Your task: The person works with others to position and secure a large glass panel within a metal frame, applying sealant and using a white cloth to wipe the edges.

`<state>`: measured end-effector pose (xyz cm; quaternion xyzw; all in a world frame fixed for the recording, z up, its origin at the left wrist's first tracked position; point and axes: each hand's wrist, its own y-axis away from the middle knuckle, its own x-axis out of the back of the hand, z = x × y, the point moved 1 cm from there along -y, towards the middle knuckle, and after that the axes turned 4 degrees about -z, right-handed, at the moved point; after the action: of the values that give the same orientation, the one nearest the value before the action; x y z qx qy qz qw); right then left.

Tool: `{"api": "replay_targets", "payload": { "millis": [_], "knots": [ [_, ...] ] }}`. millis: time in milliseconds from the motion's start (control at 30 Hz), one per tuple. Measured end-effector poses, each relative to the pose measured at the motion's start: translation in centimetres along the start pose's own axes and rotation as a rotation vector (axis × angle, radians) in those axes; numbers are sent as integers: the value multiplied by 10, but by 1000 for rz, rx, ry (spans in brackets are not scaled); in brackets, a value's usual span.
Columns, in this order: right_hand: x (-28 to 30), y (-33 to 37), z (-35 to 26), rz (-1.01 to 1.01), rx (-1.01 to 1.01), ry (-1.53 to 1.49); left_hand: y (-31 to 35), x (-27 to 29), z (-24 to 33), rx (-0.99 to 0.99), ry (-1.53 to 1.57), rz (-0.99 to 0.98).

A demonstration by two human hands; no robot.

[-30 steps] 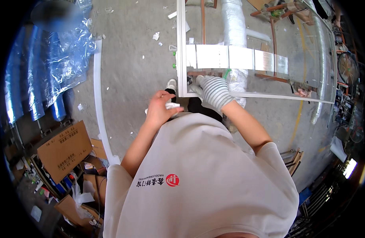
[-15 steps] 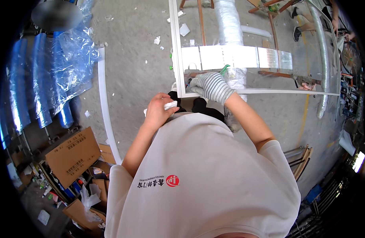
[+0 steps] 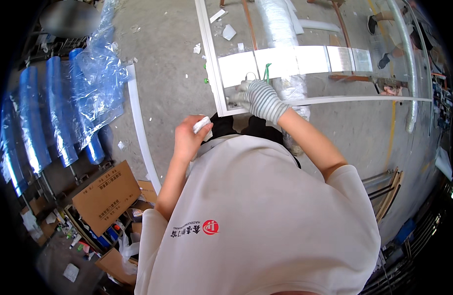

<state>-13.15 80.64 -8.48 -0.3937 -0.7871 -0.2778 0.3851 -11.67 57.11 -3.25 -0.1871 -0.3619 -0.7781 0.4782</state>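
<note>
My bare left hand (image 3: 187, 136) is closed around a crumpled white wad (image 3: 202, 124), in front of my waist. Whether the wad is cloth or paper I cannot make out. A striped glove covers my right hand (image 3: 264, 101), its fingers curled together over the near left corner of a glass pane (image 3: 310, 87) in a white frame (image 3: 209, 56). Whatever those fingertips hold, if anything, is hidden. Just beyond the glove shows a thin green piece (image 3: 267, 72), beside a bright white strip (image 3: 301, 63) seen across the pane.
Brown stand legs (image 3: 251, 29) and a plastic-wrapped roll (image 3: 278, 27) show through the glass. Blue film-wrapped rolls (image 3: 34, 118) stand at left, by a long white strip (image 3: 140, 115). Cardboard (image 3: 108, 196) lies lower left. Another person's legs (image 3: 393, 49) show at far right.
My left hand has lifted the white wad slightly and turned it more upright. My right hand has shifted a little farther away over the glass corner. The whole view has tilted slightly.
</note>
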Motion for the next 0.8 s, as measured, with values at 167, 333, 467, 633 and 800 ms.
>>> {"api": "replay_targets", "payload": {
  "millis": [167, 333, 467, 633, 800],
  "knots": [
    [8, -1, -8, -28, -112, 17, 0, 2, 5, -32, -23, -3],
    [7, 2, -10, -30, -16, -3, -2, 1, 3, -57, -39, -20],
    [13, -5, -6, -95, -26, -197, -2, -2, 3, -109, -22, -13],
    [22, -11, 2, -121, -12, -276, 1, -4, 2, -98, -11, -23],
    [16, -15, -3, -148, -59, 41, 4, -9, -3, -79, 42, -43]
  ]
}}
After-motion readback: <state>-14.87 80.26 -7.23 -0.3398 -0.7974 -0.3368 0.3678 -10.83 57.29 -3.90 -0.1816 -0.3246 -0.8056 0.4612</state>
